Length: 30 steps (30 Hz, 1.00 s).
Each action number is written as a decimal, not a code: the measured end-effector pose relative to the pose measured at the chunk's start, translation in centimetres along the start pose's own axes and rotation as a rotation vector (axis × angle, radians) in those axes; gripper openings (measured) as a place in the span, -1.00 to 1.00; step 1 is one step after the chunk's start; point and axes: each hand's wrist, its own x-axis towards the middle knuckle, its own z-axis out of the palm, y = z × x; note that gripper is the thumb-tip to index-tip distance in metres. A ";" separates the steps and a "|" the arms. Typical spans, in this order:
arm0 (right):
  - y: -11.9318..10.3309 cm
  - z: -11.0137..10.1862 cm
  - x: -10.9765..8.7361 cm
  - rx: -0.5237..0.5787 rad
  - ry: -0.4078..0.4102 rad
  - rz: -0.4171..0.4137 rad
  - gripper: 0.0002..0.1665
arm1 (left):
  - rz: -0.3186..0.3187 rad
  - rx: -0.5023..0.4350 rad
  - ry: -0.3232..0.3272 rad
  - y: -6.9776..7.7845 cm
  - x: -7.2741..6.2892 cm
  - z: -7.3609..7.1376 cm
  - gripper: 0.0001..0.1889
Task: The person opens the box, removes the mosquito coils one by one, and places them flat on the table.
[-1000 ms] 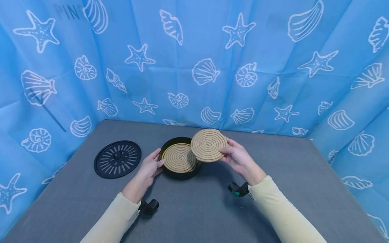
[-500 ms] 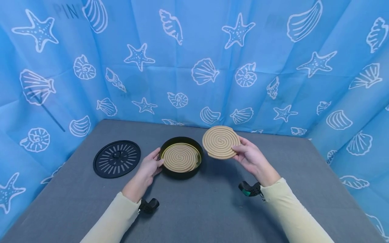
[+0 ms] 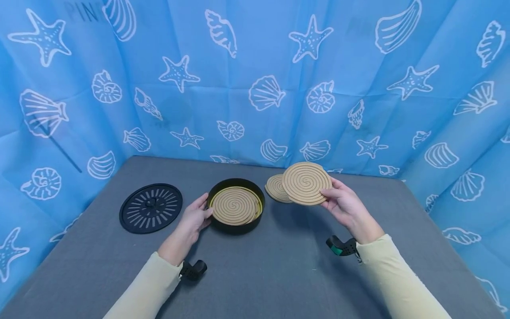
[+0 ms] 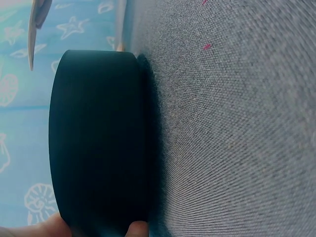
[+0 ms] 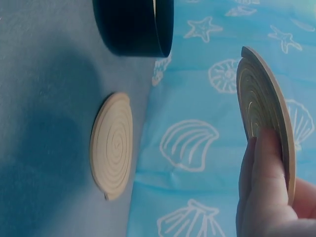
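Observation:
My right hand (image 3: 350, 212) pinches a tan mosquito coil (image 3: 306, 182) by its near right edge, holding it raised and tilted above the table. Behind it, a second mosquito coil (image 3: 276, 188) is partly hidden in the head view; the right wrist view shows this coil (image 5: 114, 145) flat on the table. My left hand (image 3: 190, 223) grips the left side of a round black tin (image 3: 239, 229), thumb at the rim and fingers against the outer wall (image 4: 98, 143). Inside the tin, within a yellow inner ring, lies another coil (image 3: 234, 206).
A black slotted lid (image 3: 151, 208) lies flat on the grey table (image 3: 255, 274), left of the tin. A blue curtain (image 3: 239, 88) with white shells and starfish hangs along the table's back and sides. Each wrist wears a black camera mount (image 3: 193, 270).
My right hand has carried its coil rightward, away from over the tin. The coil on the table has come into view behind it. My left hand keeps its grip on the tin.

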 end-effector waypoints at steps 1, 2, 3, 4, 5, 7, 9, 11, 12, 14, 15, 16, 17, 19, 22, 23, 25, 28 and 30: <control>-0.1 -0.1 0.0 0.003 0.009 0.001 -0.18 | 0.000 0.001 0.002 0.0 0.0 0.0 -0.37; -0.2 -0.3 -0.1 0.005 0.016 0.002 -0.18 | -0.001 0.002 0.003 0.0 0.0 0.0 -0.37; -0.3 -0.4 -0.1 0.005 0.024 0.002 -0.18 | -0.002 0.003 0.006 0.0 0.0 0.0 -0.37; -0.3 -0.6 -0.2 0.007 0.031 0.002 -0.18 | -0.002 0.006 0.007 0.0 0.0 0.0 -0.37; -0.4 -0.8 -0.2 0.012 0.037 0.003 -0.17 | -0.004 0.007 0.009 0.0 0.0 0.0 -0.37; -0.5 -1.1 -0.2 0.023 0.045 0.005 -0.17 | -0.005 0.008 0.008 0.0 0.1 0.0 -0.37; -0.5 -1.3 -0.3 0.033 0.057 0.007 -0.16 | -0.008 0.006 0.008 0.0 0.1 0.0 -0.37; -0.5 -1.6 -0.3 0.039 0.073 0.011 -0.16 | -0.009 0.004 0.005 0.0 0.0 0.0 -0.37; -0.5 -1.7 -0.3 0.039 0.084 0.014 -0.17 | -0.007 0.004 0.003 0.0 0.0 0.0 -0.37; -0.5 -1.8 -0.3 0.030 0.106 0.019 -0.17 | -0.007 0.005 0.007 0.0 0.0 0.0 -0.37; -0.5 -1.9 -0.3 0.024 0.119 0.022 -0.17 | -0.007 0.007 0.009 0.0 0.0 0.0 -0.37; -0.5 -1.9 -0.2 0.016 0.130 0.022 -0.17 | -0.008 0.010 0.013 0.0 0.0 0.0 -0.37; -0.4 -2.0 -0.2 0.011 0.141 0.022 -0.17 | -0.009 0.013 0.018 0.0 0.0 0.0 -0.37; -0.3 -2.2 0.0 0.011 0.165 0.018 -0.17 | -0.009 0.017 0.023 0.0 0.0 0.0 -0.38; -0.2 -2.6 0.1 0.009 0.194 0.001 -0.17 | -0.008 0.020 0.025 -0.1 0.1 0.0 -0.38; -0.1 -2.8 0.2 0.011 0.206 -0.004 -0.17 | -0.009 0.019 0.025 -0.1 0.1 0.0 -0.38; 0.0 -3.1 0.3 0.007 0.234 -0.013 -0.17 | -0.010 0.014 0.022 -0.1 0.1 0.0 -0.38; 0.1 -3.6 0.4 0.014 0.274 -0.015 -0.16 | -0.012 0.009 0.017 -0.2 0.1 -0.1 -0.37; 0.1 -4.0 0.6 0.035 0.287 -0.014 -0.16 | -0.010 0.007 0.015 -0.1 0.1 -0.1 -0.38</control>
